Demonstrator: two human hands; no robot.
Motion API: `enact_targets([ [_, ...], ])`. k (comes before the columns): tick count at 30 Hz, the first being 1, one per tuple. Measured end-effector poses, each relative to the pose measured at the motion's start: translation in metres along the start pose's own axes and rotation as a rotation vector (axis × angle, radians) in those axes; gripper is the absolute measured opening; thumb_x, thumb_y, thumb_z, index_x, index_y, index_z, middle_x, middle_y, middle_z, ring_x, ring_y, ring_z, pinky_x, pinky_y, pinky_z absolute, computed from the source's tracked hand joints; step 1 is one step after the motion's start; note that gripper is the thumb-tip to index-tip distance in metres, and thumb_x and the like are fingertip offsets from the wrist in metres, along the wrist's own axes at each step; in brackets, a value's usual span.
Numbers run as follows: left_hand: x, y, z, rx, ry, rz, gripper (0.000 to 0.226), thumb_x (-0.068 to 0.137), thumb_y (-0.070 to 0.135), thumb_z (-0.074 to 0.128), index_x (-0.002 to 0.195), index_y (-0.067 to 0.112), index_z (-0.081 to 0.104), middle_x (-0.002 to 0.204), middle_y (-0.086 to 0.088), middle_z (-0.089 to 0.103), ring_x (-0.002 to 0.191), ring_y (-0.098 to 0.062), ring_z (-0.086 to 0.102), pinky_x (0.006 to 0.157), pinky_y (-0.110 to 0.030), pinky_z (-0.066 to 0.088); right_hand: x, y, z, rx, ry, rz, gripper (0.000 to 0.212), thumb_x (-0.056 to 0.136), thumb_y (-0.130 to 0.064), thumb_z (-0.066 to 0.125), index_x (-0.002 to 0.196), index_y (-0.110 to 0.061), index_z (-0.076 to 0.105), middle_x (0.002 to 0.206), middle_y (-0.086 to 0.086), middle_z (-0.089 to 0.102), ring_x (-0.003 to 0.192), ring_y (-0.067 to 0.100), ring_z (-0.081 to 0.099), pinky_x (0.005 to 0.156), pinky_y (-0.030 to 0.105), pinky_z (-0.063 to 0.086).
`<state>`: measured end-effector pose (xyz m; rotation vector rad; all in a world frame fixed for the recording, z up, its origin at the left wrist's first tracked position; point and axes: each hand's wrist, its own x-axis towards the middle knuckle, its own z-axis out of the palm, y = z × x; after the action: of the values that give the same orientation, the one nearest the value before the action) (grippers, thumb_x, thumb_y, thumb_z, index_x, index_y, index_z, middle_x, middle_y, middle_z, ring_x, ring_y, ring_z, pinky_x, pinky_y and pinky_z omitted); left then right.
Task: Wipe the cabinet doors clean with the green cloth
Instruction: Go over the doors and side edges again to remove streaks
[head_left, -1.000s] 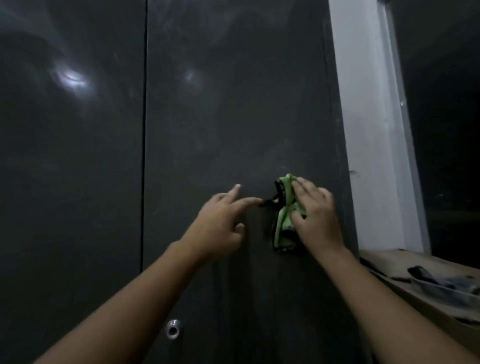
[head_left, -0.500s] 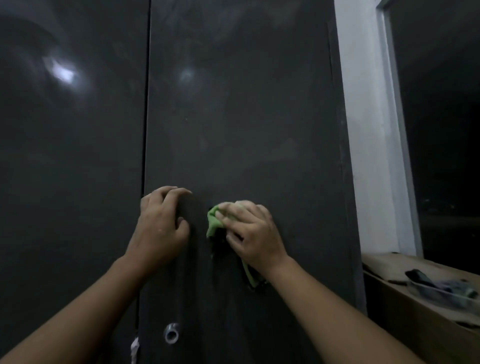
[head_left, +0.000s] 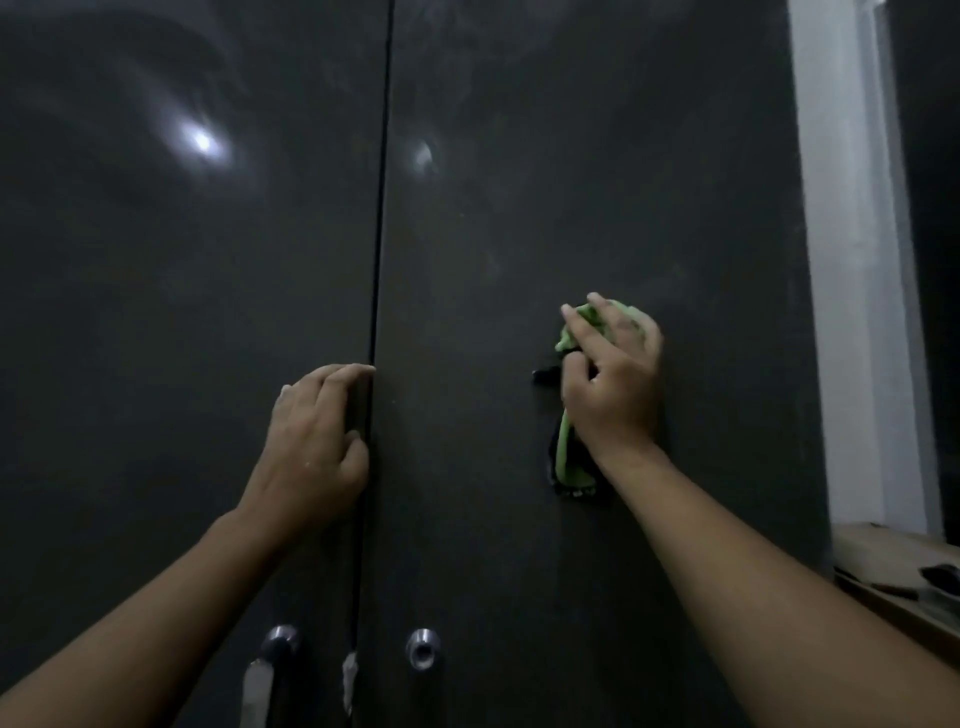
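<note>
The right hand (head_left: 613, 384) grips the bunched green cloth (head_left: 563, 452) and presses it flat to the right cabinet door (head_left: 571, 182), a tail of cloth hanging below the wrist. The left hand (head_left: 311, 447) holds nothing, its bent fingers resting on the left cabinet door (head_left: 182, 312) by the seam (head_left: 382, 234). Two metal knobs (head_left: 423, 647) sit lower down; a white wall strip (head_left: 852, 260) borders the right door.

A: Everything is very dim here, almost all dark grey.

B: Yes. The light comes from the viewer's side: a bright round glare sits on the left door (head_left: 182, 322) and a weaker spot on the right door (head_left: 597, 182).

A: The white wall (head_left: 847, 260) is the lightest part.

B: The picture is also grainy and a little soft, and the gap between the doors bends from the wide lens.
</note>
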<state>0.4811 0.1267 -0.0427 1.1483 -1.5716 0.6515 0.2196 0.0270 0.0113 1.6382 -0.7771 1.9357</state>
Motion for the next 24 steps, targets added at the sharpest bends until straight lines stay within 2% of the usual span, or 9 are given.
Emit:
enact_targets([
  [2,0.007,-0.005,0.003,-0.041,0.111,0.003,0.059,0.077,0.018,0.047,0.136,0.021,0.046,0.130,-0.001,0.045,0.115,-0.004,0.029,0.104,-0.059,0.039,-0.003,-0.027,0.021,-0.016,-0.103,-0.233,0.045,0.084,-0.030,0.053,0.124,-0.023,0.073,0.138,0.001,0.061,0.130,0.035,0.046,0.112,0.051,0.036],
  [5,0.045,-0.010,0.001,0.026,0.244,0.121,0.056,0.073,0.020,0.034,0.126,0.016,0.054,0.121,-0.010,0.049,0.109,-0.009,0.034,0.100,-0.057,0.041,-0.012,-0.058,0.053,-0.052,-0.307,-0.823,0.038,0.088,-0.026,0.058,0.123,-0.023,0.073,0.135,0.000,0.063,0.129,0.033,0.049,0.117,0.045,0.030],
  [7,0.089,-0.016,-0.012,0.028,0.347,0.106,0.050,0.074,0.008,0.038,0.119,0.015,0.058,0.116,-0.013,0.052,0.107,-0.023,0.043,0.094,-0.041,0.039,-0.001,-0.068,0.062,-0.072,-0.479,-1.205,0.035,0.096,-0.026,0.055,0.127,-0.026,0.070,0.137,-0.004,0.062,0.131,0.031,0.047,0.114,0.043,0.030],
  [9,0.124,-0.022,-0.028,-0.014,0.382,0.002,0.048,0.077,-0.003,0.046,0.119,0.017,0.057,0.117,-0.012,0.050,0.109,-0.025,0.043,0.091,-0.033,0.037,0.021,-0.068,0.063,-0.097,-0.625,-1.376,0.036,0.102,-0.024,0.052,0.134,-0.030,0.065,0.142,-0.008,0.058,0.135,0.031,0.045,0.112,0.045,0.035],
  [11,0.147,-0.027,-0.042,-0.014,0.351,-0.045,0.048,0.078,-0.003,0.051,0.122,0.018,0.055,0.118,-0.010,0.045,0.108,-0.019,0.038,0.097,-0.042,0.042,0.050,-0.062,0.065,-0.065,-0.626,-1.346,0.033,0.103,-0.020,0.056,0.134,-0.028,0.065,0.142,-0.007,0.059,0.134,0.031,0.048,0.110,0.047,0.038],
  [14,0.181,-0.028,-0.061,0.064,0.256,0.001,0.047,0.079,0.001,0.056,0.123,0.017,0.053,0.119,-0.010,0.045,0.114,-0.023,0.039,0.108,-0.064,0.032,0.126,-0.049,0.068,-0.034,-0.419,-1.091,0.028,0.103,-0.016,0.058,0.127,-0.021,0.071,0.136,-0.001,0.064,0.124,0.033,0.059,0.105,0.052,0.043],
  [20,0.265,-0.010,-0.093,0.066,0.156,0.057,0.044,0.081,0.005,0.059,0.124,0.016,0.055,0.121,-0.011,0.047,0.120,-0.029,0.042,0.116,-0.065,0.016,0.251,-0.067,0.079,-0.079,-0.029,-0.386,0.035,0.091,-0.005,0.059,0.121,-0.015,0.073,0.127,0.003,0.068,0.114,0.036,0.061,0.110,0.035,0.036],
  [22,0.295,-0.003,-0.106,0.045,0.140,0.064,0.043,0.080,0.010,0.054,0.123,0.017,0.054,0.120,-0.010,0.046,0.118,-0.027,0.042,0.115,-0.066,0.019,0.250,-0.090,0.091,-0.058,-0.093,-0.369,0.039,0.090,-0.011,0.056,0.126,-0.016,0.071,0.132,0.004,0.066,0.121,0.036,0.059,0.114,0.044,0.033],
  [24,0.310,0.001,-0.112,0.048,0.149,0.087,0.044,0.078,0.014,0.050,0.122,0.018,0.055,0.118,-0.009,0.046,0.115,-0.024,0.040,0.111,-0.067,0.025,0.215,-0.105,0.100,-0.028,-0.271,-0.604,0.041,0.091,-0.016,0.054,0.129,-0.016,0.069,0.136,0.005,0.064,0.128,0.034,0.056,0.113,0.053,0.034],
])
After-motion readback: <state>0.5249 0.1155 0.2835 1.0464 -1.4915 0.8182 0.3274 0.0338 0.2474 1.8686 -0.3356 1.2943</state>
